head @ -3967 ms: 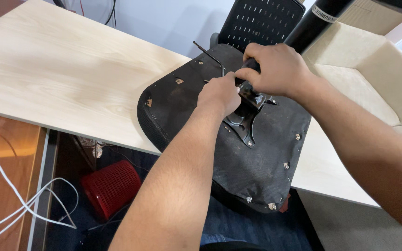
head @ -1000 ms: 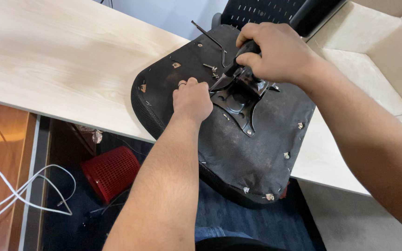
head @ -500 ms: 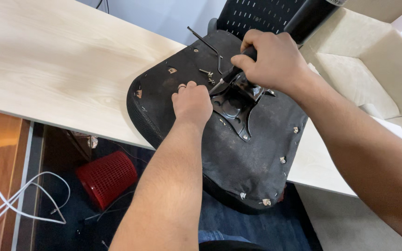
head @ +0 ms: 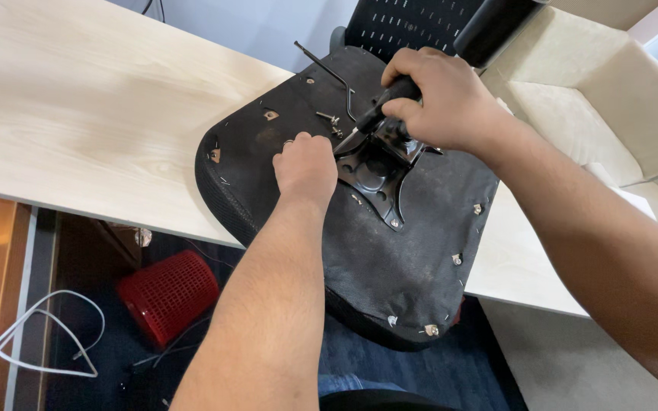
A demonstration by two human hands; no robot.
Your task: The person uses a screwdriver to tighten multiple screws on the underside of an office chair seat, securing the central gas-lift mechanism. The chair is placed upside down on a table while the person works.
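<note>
Metal plate (head: 375,176) lies between both hands, seemingly.

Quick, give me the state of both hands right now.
Left hand: closed into a fist, resting on the upturned chair seat beside the metal plate.
Right hand: closed around a black tool handle.

I see a pale wood-grain surface (head: 78,114) across the top. Below its edge, a red plastic mesh basket (head: 167,295) stands on the dark floor, with white cables (head: 32,335) looping to its left. A cream upholstered armchair (head: 611,99) sits at upper right.
</note>
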